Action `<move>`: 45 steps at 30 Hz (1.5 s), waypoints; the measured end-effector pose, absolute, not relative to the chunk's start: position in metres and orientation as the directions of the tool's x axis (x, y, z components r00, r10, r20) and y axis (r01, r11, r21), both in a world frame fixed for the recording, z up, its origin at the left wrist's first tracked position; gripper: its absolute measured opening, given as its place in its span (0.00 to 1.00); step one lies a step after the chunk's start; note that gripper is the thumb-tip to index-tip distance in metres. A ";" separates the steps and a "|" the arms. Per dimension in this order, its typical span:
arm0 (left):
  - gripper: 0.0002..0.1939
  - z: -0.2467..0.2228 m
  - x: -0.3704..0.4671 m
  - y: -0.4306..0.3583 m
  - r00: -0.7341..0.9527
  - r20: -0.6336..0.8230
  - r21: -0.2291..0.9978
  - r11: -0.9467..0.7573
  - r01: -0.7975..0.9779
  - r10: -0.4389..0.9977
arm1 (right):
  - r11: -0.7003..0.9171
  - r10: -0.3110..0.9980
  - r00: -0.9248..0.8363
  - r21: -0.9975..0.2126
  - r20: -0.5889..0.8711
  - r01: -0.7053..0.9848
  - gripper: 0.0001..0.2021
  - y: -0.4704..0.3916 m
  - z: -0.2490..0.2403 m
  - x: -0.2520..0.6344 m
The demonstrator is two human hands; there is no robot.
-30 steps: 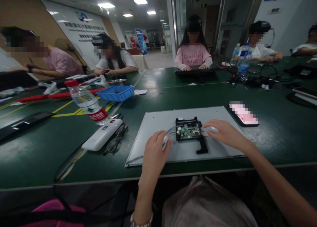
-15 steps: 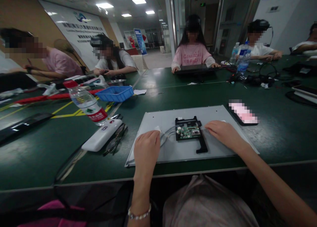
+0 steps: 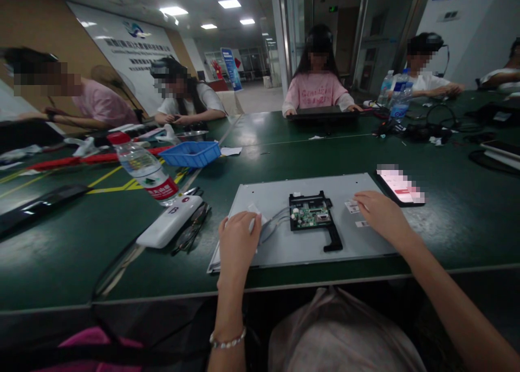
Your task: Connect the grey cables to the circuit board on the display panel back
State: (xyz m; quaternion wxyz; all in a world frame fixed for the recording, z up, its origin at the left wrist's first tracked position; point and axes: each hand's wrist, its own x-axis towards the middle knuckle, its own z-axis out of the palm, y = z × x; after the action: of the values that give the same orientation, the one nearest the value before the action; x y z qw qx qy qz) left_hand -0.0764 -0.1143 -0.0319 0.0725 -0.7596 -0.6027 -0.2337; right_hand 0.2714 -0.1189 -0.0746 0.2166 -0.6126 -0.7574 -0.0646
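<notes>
A grey flat panel [image 3: 272, 255] lies before me, with a black plastic bracket [image 3: 333, 239] and a green circuit board [image 3: 311, 217] on its middle. Grey cables [image 3: 278, 217] run from the board's left side toward my left hand [image 3: 238, 239]. That hand is closed over the panel's left part; a whitish bit shows between thumb and fingers, but what it is stays unclear. My right hand [image 3: 384, 217] hovers at the panel's right side, fingertips pinched together beside a white label [image 3: 351, 207]. Whether anything is between them is hidden. Another label [image 3: 363, 224] lies just below.
A phone [image 3: 400, 186] lies right of the panel. To the left are a white power bank [image 3: 168, 223], glasses [image 3: 190, 231], a water bottle [image 3: 148, 171] and a blue tray [image 3: 190, 155]. Several people sit around the green table [image 3: 260, 150].
My right hand has moved right, away from the bracket's edge, uncovering the labels. The left hand has shifted little; its fingers are curled differently, with a whitish bit now showing. The board stays put.
</notes>
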 end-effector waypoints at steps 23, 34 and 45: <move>0.19 -0.058 0.007 -0.134 0.467 0.372 0.213 -0.564 0.798 0.802 | 0.632 0.775 -0.578 -0.334 0.256 0.699 0.12 -0.013 -0.044 0.166; 0.19 -0.059 0.007 -0.134 0.464 0.350 0.192 -0.547 0.815 0.814 | 0.577 0.815 -0.501 -0.327 0.292 0.748 0.09 -0.011 -0.046 0.169; 0.19 -0.059 0.007 -0.135 0.467 0.346 0.185 -0.547 0.817 0.814 | 0.473 0.866 -0.412 -0.199 0.282 0.858 0.10 -0.023 -0.042 0.242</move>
State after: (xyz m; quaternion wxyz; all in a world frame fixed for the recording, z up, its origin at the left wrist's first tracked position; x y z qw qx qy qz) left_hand 0.0068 -0.1354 -0.0590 0.0033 -0.8564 -0.4760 -0.2001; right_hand 0.2420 -0.0229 -0.0420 0.1749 -0.5130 -0.8403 0.0117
